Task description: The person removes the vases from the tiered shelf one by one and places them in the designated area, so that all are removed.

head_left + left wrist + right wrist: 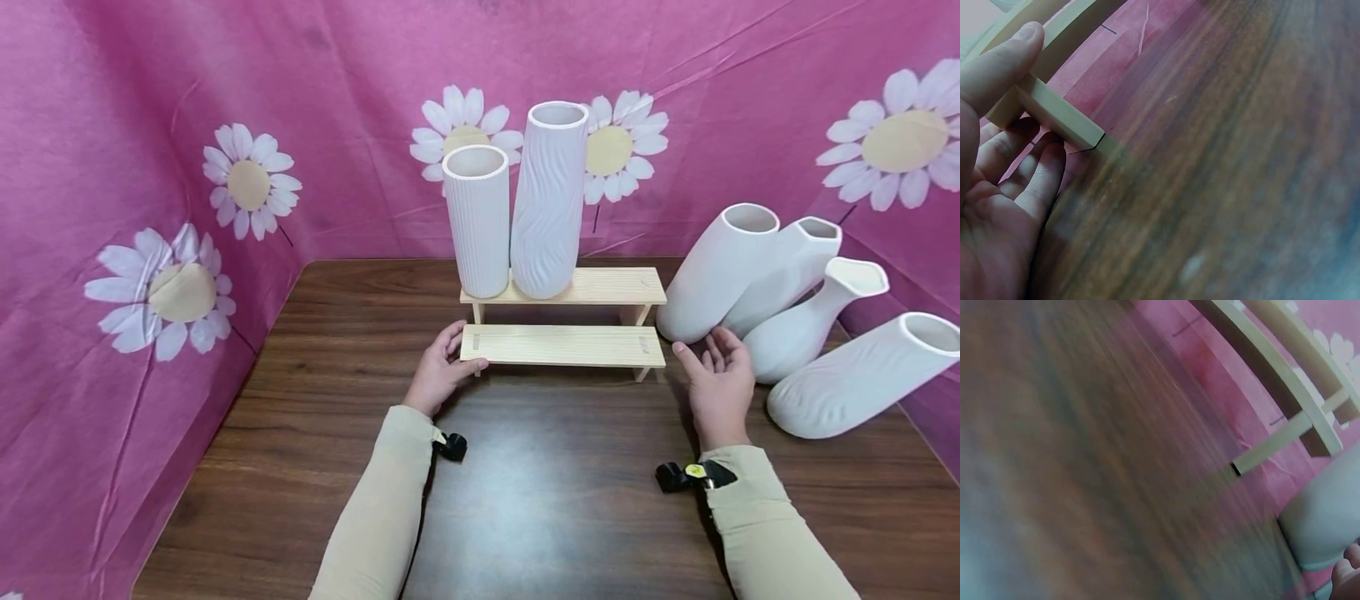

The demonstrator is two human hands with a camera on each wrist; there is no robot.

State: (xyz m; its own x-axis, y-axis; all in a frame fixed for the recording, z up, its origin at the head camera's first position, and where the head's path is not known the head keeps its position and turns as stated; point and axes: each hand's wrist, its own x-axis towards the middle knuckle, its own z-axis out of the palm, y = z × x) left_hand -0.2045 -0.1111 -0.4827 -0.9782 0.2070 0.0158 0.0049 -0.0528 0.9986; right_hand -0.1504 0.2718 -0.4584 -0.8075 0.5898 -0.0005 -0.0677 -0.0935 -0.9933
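My left hand grips the left end of the low wooden display riser. In the left wrist view the thumb lies along its top board and the fingers curl beside its leg. Behind it, a taller wooden riser carries a ribbed white vase and a taller wavy-patterned white vase. My right hand is at the base of a smooth white vase, palm turned inward and fingers loosely bent. Only its fingertips show in the right wrist view, beside that vase.
To the right stand and lean an angular-mouthed white vase, a narrow-necked one and a tilted wavy one, close together. The dark wood table meets a pink daisy-printed cloth behind and at the sides.
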